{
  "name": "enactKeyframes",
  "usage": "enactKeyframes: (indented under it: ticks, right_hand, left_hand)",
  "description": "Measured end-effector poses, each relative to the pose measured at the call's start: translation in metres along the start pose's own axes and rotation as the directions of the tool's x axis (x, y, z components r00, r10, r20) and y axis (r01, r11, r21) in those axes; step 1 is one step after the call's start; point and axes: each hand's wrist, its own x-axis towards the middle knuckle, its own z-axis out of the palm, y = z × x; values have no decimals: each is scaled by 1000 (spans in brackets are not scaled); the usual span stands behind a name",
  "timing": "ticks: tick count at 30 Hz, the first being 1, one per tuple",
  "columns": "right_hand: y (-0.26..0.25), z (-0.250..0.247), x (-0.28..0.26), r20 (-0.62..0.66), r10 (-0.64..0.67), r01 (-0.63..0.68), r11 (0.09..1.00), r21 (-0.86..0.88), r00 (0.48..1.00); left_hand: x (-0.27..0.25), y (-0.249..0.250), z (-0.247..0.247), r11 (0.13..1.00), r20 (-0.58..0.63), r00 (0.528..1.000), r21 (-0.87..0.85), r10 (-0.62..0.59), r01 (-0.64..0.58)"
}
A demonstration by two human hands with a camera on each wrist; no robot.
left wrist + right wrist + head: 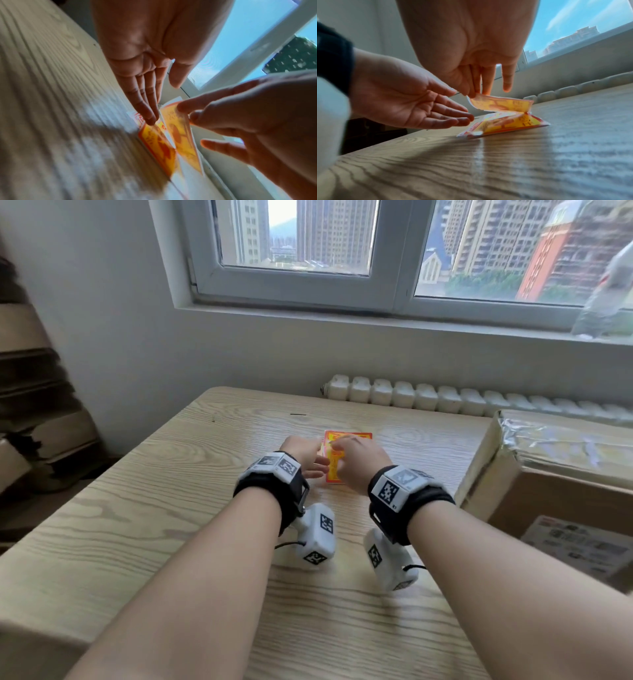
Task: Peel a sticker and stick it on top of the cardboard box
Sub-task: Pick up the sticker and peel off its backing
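Note:
A red and yellow sticker sheet point(356, 437) lies on the wooden table point(171, 491), in front of both hands. My right hand point(475, 94) pinches the corner of one sticker point(501, 104) between thumb and fingers. That sticker curls up off the sheet point(513, 124) and stays attached along its far edge. My left hand point(150, 117) is flat with straight fingers, its fingertips point(467, 119) at the sheet's left edge, seemingly holding it down. The cardboard box point(555, 484) stands at the table's right side, apart from both hands.
The box top carries wrinkled clear tape point(561, 440), and a printed label point(579, 546) is on its near side. A white radiator point(445, 398) runs behind the table under the window. Stacked cardboard point(37, 405) leans at the far left.

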Motion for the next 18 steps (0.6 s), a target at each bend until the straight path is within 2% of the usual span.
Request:
enactKeyframes:
  ticks: [3,6,11,13,18]
  right_hand:
    - [-7,-8,-11,-47,-89,90,995,29,995]
    - [-9,-17,-26,-59,-119,124,989,80,991]
    - [-13,-37,-48,-197,-58,99,974,202,979]
    - [-16,-45,-57,-252,-27,92,964,250,967]
    - [-25,-63,-82,-291,88,21,936,352,953]
  left_hand:
    - [-2,5,0,990,-68,998,-142,-1,-9]
    - [-12,9,-5,991,-107,993,-121,43,-56]
    - [-48,13,-19,983,-155,979,-107,133,-151]
    - [-65,13,-24,975,-143,974,-107,179,-194]
    - [-114,15,-30,951,-74,962,-151,262,-270]
